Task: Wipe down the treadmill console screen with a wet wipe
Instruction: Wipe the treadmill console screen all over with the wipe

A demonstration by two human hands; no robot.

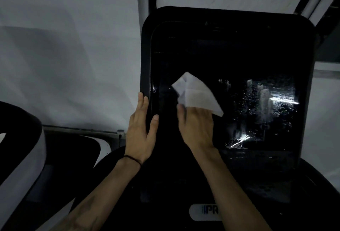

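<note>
Both forearms reach up to the console screen (230, 61). Right hand (196, 127) presses a crumpled white wet wipe (196, 95) against the screen's lower left area, its fingers hidden beneath the wipe, so their grip cannot be told. Left hand (141, 129) rests with straight, released fingers (141, 101) on the screen's left bezel. Wet streaks (265, 105) glint on the screen right of the wipe.

The fingers of the right hand (196, 129) are covered by the crumpled white wet wipe (196, 95), so their grip cannot be made out. The fingertips of the left hand (140, 131) are lost behind the rim of the glossy black rectangular treadmill console screen (230, 55). The white oval logo badge (204, 212) is partly hidden by the right forearm; only what seems to be "PR" can be read. Both forearms are cut off by the bottom edge.
</note>
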